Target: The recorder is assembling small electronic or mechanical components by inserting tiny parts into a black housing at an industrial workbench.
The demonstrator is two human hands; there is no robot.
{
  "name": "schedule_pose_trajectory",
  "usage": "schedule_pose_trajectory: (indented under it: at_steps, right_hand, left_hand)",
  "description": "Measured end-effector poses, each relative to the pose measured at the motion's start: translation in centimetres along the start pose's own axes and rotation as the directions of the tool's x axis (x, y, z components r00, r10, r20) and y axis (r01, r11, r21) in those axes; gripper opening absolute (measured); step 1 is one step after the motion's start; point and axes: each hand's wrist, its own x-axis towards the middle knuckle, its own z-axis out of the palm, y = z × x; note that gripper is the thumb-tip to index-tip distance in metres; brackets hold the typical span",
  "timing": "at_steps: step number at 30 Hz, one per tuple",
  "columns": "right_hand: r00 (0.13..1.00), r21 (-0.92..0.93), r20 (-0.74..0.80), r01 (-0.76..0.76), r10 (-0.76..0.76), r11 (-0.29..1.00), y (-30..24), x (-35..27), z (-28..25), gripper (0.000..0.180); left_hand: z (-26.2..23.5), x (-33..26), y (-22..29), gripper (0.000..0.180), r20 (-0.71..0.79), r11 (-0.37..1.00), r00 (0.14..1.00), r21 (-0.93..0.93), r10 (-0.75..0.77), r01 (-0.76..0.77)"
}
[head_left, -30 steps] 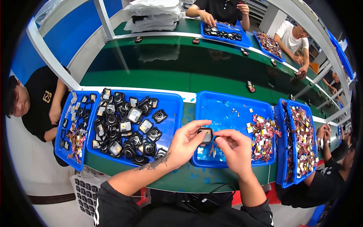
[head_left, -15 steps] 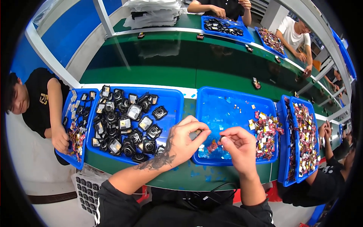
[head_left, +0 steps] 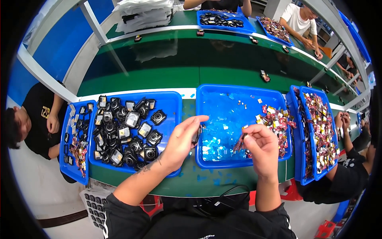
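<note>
My left hand [head_left: 183, 141] is closed round a black watch housing [head_left: 196, 135], mostly hidden by the palm and fingers, at the gap between two blue trays. My right hand [head_left: 260, 149] pinches a small reddish electronic part [head_left: 240, 142] between thumb and fingertips, above the right tray [head_left: 238, 88]. Small blue film scraps [head_left: 215, 137] litter that tray's bottom, and a heap of red, white and yellow small parts [head_left: 278, 123] fills its right side. Many black square watch housings [head_left: 129, 157], some with pale inserts, crowd the left tray [head_left: 178, 107].
More blue trays of small parts [head_left: 318, 131] stand at the right, and another [head_left: 75, 135] at the far left beside a seated person [head_left: 39, 119]. A green conveyor belt [head_left: 159, 75] runs beyond, carrying scattered parts. Other people work across it. A black cable [head_left: 232, 190] lies near the table edge.
My hands have moved apart, the left turning with the housing in its palm. The reddish part now hangs plainly from my right fingers. The person at left has drawn a hand back from the tray.
</note>
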Motion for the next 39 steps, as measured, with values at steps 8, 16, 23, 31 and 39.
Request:
schedule_pose_trajectory:
  at_steps: [8,16,23,31,39]
  right_hand:
    - [0.988,-0.119,0.137,-0.06,0.076,0.991,1.0,-1.2,2.7,0.013]
    - [0.956,-0.6,0.032,0.251,-0.291,0.76,0.9,-0.1,4.9,0.013]
    - [0.96,-0.634,0.04,0.239,-0.277,0.735,-0.3,-0.2,4.7,0.01]
    - [0.942,-0.682,0.125,0.309,-0.311,0.663,-0.7,0.0,4.3,0.013]
    - [0.943,-0.712,0.139,0.307,-0.302,0.631,-0.9,0.2,4.5,0.014]
  left_hand:
    - [0.3,-0.4,-1.0,0.029,-0.102,0.925,0.992,-0.364,0.075,-0.108]
    - [0.2,-1.1,-0.8,0.04,0.229,0.89,0.972,-0.452,0.047,0.063]
    - [0.8,-1.8,-1.1,0.042,0.238,0.955,0.963,-0.291,0.128,-0.054]
    - [0.9,-1.9,-1.2,0.043,0.258,0.97,0.957,-0.232,0.132,-0.072]
    - [1.1,-2.2,-1.4,0.042,0.243,0.979,0.957,-0.17,0.156,-0.117]
